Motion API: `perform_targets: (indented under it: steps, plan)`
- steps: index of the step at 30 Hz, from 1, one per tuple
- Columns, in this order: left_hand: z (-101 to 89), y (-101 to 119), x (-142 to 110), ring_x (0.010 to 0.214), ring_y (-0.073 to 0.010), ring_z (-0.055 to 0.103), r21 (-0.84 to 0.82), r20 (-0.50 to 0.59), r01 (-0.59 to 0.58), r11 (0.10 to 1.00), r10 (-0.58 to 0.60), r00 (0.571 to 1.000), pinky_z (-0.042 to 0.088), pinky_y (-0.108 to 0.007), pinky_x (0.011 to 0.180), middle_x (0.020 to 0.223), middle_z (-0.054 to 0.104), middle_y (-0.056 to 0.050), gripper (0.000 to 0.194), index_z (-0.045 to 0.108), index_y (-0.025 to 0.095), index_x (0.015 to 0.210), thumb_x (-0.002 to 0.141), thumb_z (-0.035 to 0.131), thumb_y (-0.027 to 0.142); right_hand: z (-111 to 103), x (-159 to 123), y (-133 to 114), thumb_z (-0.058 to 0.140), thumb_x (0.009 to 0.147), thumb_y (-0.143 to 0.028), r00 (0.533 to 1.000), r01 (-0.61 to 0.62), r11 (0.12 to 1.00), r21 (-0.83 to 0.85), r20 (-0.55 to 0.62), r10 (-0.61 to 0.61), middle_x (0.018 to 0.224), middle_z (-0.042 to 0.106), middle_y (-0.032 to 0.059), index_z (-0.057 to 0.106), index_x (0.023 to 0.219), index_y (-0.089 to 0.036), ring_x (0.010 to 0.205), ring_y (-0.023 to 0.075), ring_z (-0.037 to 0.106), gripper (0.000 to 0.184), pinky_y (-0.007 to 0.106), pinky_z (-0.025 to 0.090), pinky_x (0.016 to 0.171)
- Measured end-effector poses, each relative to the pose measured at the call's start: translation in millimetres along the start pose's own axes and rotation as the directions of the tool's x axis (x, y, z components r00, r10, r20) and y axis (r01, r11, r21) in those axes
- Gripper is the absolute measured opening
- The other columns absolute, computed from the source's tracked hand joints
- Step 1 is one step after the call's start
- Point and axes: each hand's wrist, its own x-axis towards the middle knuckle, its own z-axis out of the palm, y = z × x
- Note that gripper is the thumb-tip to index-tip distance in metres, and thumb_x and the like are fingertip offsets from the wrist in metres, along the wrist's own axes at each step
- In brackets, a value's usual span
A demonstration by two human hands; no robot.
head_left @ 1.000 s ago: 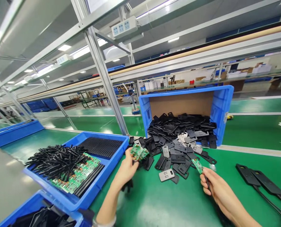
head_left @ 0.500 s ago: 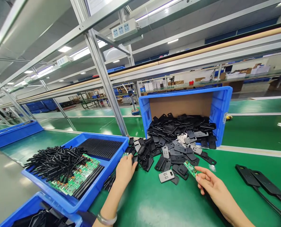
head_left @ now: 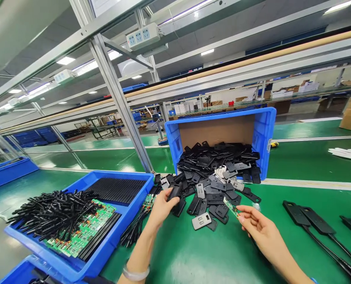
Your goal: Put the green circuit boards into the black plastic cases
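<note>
My left hand (head_left: 161, 209) is closed on a black plastic housing (head_left: 175, 191) at the left edge of a heap of black and grey flat plastic covers (head_left: 215, 193). Between the thumb and fingers of my right hand (head_left: 256, 225) is a small green circuit board (head_left: 230, 206), tilted, with a dark cable running down beneath the hand. A light grey cover (head_left: 201, 221) lies at the heap's near edge. Just left of my left hand, more circuit boards with black cables (head_left: 134, 228) lie on the green table (head_left: 187, 256).
A blue crate (head_left: 264, 146) on its side spills black parts onto the table. At left, a blue tray (head_left: 103, 252) holds boards, black rods and cables. Black housings with cables (head_left: 308, 219) lie at right. A metal post (head_left: 116, 86) rises behind the tray.
My left hand has lifted a black housing from the heap's left edge and moved slightly right. My right hand still holds the circuit board, now tilted more edge-on. The view has shifted a little.
</note>
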Motion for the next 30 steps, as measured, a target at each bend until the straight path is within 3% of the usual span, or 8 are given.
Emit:
perform_targets:
  steps: [2, 4, 7, 11, 15, 18, 22, 30]
  plan:
    - [27.0, 17.3, -7.4, 0.066, -0.0137, 0.061, -0.228, 0.187, 0.051, 0.972, -0.008, 0.982, 0.05, -0.025, 0.06, 0.079, 0.064, -0.003, 0.022, 0.062, 0.014, 0.089, 0.068, 0.06, 0.021, -1.5, -1.8, -6.4, 0.062, 0.07, -0.053, 0.998, 0.053, 0.996, -0.074, -0.041, -0.056, 0.08, 0.065, 0.0066, 0.067, 0.098, -0.019, 0.06, 0.015, 0.054, 0.045, 0.024, 0.045, 0.05]
    - [57.0, 30.8, -15.3, 0.065, -0.0126, 0.062, -0.54, 0.441, 0.309, 0.783, -0.049, 0.896, 0.05, -0.024, 0.059, 0.082, 0.065, -0.005, 0.022, 0.06, 0.013, 0.086, 0.065, 0.066, 0.018, -3.8, -2.9, -10.7, 0.059, 0.073, -0.051, 0.99, 0.107, 0.982, -0.156, -0.072, -0.119, 0.079, 0.066, 0.0061, 0.07, 0.098, -0.021, 0.059, 0.0153, 0.054, 0.041, 0.024, 0.045, 0.05]
    - [96.2, 40.7, -24.9, 0.067, -0.0152, 0.065, -0.618, 0.644, 0.567, 0.545, -0.064, 0.763, 0.053, -0.028, 0.062, 0.082, 0.066, -0.006, 0.032, 0.057, 0.013, 0.083, 0.058, 0.077, 0.017, -7.8, -2.3, -11.3, 0.054, 0.078, -0.048, 0.974, 0.175, 0.948, -0.264, -0.097, -0.207, 0.084, 0.067, 0.0054, 0.071, 0.1, -0.024, 0.06, 0.016, 0.055, 0.036, 0.025, 0.046, 0.05]
    - [124.6, 38.8, -32.5, 0.072, -0.0164, 0.066, -0.698, 0.635, 0.595, 0.398, -0.04, 0.771, 0.054, -0.031, 0.069, 0.083, 0.067, -0.006, 0.043, 0.058, 0.014, 0.1, 0.063, 0.078, 0.021, -10.2, -0.2, -6.8, 0.054, 0.08, -0.043, 0.958, 0.214, 0.887, -0.409, -0.089, -0.272, 0.091, 0.067, 0.0052, 0.07, 0.102, -0.026, 0.062, 0.0165, 0.056, 0.032, 0.025, 0.046, 0.052]
    - [129.1, 32.4, -38.6, 0.081, -0.0192, 0.065, -0.767, 0.622, 0.591, 0.251, 0.065, 0.78, 0.051, -0.035, 0.08, 0.094, 0.068, -0.012, 0.038, 0.062, 0.01, 0.102, 0.074, 0.069, 0.034, -7.8, -0.8, -4.5, 0.055, 0.08, -0.04, 0.959, 0.214, 0.872, -0.44, -0.077, -0.274, 0.083, 0.066, 0.0044, 0.069, 0.103, -0.025, 0.059, 0.0153, 0.054, 0.03, 0.025, 0.045, 0.049]
    - [128.0, 27.8, -41.7, 0.091, -0.0199, 0.063, -0.793, 0.589, 0.547, 0.269, 0.106, 0.801, 0.047, -0.033, 0.087, 0.099, 0.067, -0.011, 0.042, 0.062, 0.012, 0.107, 0.069, 0.074, 0.027, -4.8, -2.7, -5.1, 0.057, 0.08, -0.039, 0.964, 0.206, 0.892, -0.402, -0.074, -0.256, 0.08, 0.065, 0.0042, 0.069, 0.101, -0.024, 0.063, 0.0166, 0.057, 0.029, 0.024, 0.046, 0.05]
    - [131.3, 22.0, -43.7, 0.091, -0.0168, 0.062, -0.817, 0.524, 0.493, 0.299, 0.03, 0.851, 0.046, -0.027, 0.084, 0.099, 0.067, -0.007, 0.045, 0.063, 0.015, 0.1, 0.059, 0.08, 0.018, -1.0, -5.6, -5.3, 0.058, 0.08, -0.039, 0.971, 0.211, 0.9, -0.381, -0.022, -0.237, 0.079, 0.064, 0.004, 0.07, 0.098, -0.024, 0.064, 0.0165, 0.056, 0.026, 0.024, 0.046, 0.052]
    - [133.6, 21.0, -48.5, 0.09, -0.0183, 0.064, -0.822, 0.552, 0.531, 0.206, 0.059, 0.832, 0.048, -0.038, 0.088, 0.105, 0.066, -0.009, 0.043, 0.055, 0.018, 0.106, 0.068, 0.074, 0.016, 3.1, -8.9, 0.4, 0.053, 0.084, -0.032, 0.963, 0.268, 0.874, -0.405, 0.108, -0.246, 0.086, 0.061, 0.0043, 0.066, 0.11, -0.027, 0.066, 0.0157, 0.056, 0.029, 0.024, 0.046, 0.055]
